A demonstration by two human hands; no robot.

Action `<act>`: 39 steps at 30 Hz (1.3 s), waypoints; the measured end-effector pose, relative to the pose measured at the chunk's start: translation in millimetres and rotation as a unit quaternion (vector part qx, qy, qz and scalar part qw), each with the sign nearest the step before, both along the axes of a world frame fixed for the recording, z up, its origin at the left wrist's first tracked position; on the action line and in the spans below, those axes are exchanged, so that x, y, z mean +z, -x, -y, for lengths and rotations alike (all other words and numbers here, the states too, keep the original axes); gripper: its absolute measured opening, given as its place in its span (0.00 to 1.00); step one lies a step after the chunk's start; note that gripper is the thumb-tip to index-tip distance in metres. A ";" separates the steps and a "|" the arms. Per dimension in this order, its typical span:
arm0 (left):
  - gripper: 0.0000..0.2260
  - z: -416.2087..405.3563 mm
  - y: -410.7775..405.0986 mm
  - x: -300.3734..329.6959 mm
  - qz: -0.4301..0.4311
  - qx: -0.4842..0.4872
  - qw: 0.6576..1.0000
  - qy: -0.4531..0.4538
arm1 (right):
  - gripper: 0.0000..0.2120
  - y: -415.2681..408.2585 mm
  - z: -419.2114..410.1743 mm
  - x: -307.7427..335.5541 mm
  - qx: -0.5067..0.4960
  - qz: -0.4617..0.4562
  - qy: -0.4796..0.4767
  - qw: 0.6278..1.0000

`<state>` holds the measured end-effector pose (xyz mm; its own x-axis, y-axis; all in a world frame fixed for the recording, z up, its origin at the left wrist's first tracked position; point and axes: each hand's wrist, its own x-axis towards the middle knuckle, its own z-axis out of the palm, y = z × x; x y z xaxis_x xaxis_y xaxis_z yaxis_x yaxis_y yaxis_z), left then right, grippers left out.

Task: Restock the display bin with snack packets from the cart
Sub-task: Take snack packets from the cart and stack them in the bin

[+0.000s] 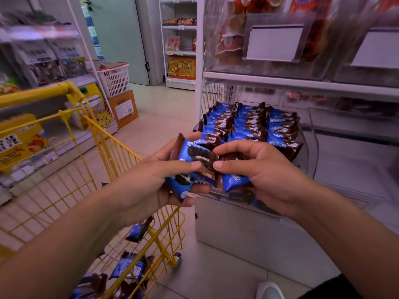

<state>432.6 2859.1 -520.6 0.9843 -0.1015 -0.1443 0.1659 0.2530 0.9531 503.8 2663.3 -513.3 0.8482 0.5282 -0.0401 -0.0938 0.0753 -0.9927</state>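
just ahead of both grips and a little to the right, past the knuckles: clear display bin (pixel 306 145), rows of blue cookie packets (pixel 248 124) standing on edge, nearer the right hand (pixel 265 169). clutched in the left hand (pixel 151 182), a small stack of packets (pixel 194 160), long axes running roughly up and away; pinched at the top packet's right end by right thumb and fingers. below and behind the left wrist, more packets in the yellow cart (pixel 103 134).
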 end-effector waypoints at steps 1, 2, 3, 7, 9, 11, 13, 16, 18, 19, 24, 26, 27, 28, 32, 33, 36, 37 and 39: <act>0.26 -3.1 0.6 3.7 -0.014 -0.013 1.000 0.022 | 0.10 -0.8 0.3 -0.1 0.007 0.001 0.004 1.000; 0.25 -5.1 0.9 6.7 -0.038 -0.020 0.998 0.051 | 0.09 -0.8 0.2 -0.6 0.011 0.005 0.010 1.000; 0.23 -6.8 0.6 7.9 -0.068 -0.018 0.994 0.083 | 0.09 -0.5 -0.2 -2.2 0.012 0.008 0.016 1.000; 0.21 -3.2 -3.0 0.8 -0.139 0.030 0.974 0.175 | 0.06 -1.0 -4.8 -5.1 -0.045 0.022 0.003 0.999; 0.23 1.4 -3.0 -2.1 -0.120 0.050 0.967 0.219 | 0.07 -2.7 -5.8 -2.9 -0.096 -0.014 -0.074 0.993; 0.23 5.1 -2.4 -2.3 -0.091 0.064 0.963 0.245 | 0.15 -3.0 -5.4 1.4 -0.110 -0.078 -0.180 0.974; 0.16 13.8 -1.8 1.0 -0.080 0.054 0.967 0.235 | 0.18 0.1 -6.2 4.1 -0.106 -0.099 -0.235 0.961; 0.10 35.4 -6.1 7.1 -0.084 0.046 0.967 0.235 | 0.17 8.5 -10.4 5.2 -0.074 -0.094 -0.284 0.951; 0.16 48.9 -11.8 10.1 -0.079 0.053 0.971 0.221 | 0.17 9.4 -7.2 3.4 -0.079 -0.035 -0.250 0.964; 0.20 53.4 -14.3 12.5 -0.072 0.058 0.971 0.220 | 0.17 6.9 -1.9 3.0 -0.099 0.032 -0.186 0.977; 0.31 59.5 -29.0 28.0 -0.052 -0.006 0.983 0.175 | 0.34 -12.2 38.5 8.7 -0.033 0.216 0.085 0.972; 0.28 66.0 -40.4 39.7 -0.055 -0.055 0.990 0.122 | 0.31 -18.9 55.0 12.2 -0.006 0.247 0.108 0.963; 0.24 70.2 -48.0 47.8 -0.052 -0.081 0.991 0.096 | 0.24 -22.6 63.3 14.6 -0.001 0.252 0.094 0.963; 0.21 76.8 -57.0 57.1 -0.049 -0.116 0.989 0.075 | 0.19 -27.1 71.5 17.0 0.001 0.248 0.066 0.967; 0.24 111.0 -98.6 82.2 -0.041 -0.186 0.978 -0.085 | 0.25 -51.0 102.3 24.1 0.041 0.209 -0.017 0.977; 0.25 117.5 -108.8 84.1 -0.046 -0.179 0.974 -0.132 | 0.25 -55.8 107.8 25.6 0.056 0.207 -0.012 0.977; 0.21 132.4 -131.4 88.2 -0.076 -0.200 0.950 -0.226 | 0.23 -66.6 114.9 27.4 0.122 0.212 0.006 0.970; 0.18 135.5 -136.4 88.0 -0.091 -0.210 0.943 -0.240 | 0.21 -68.8 116.3 26.5 0.132 0.210 0.005 0.969; 0.15 142.0 -142.9 85.4 -0.110 -0.217 0.934 -0.262 | 0.19 -73.8 120.3 24.6 0.120 0.195 0.005 0.973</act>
<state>575.5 2717.1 -435.2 0.8074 -0.3423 -0.4806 0.3515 -0.3753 0.8577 577.6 2543.0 -488.7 0.6520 0.7142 0.2546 0.2765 0.0887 -0.9569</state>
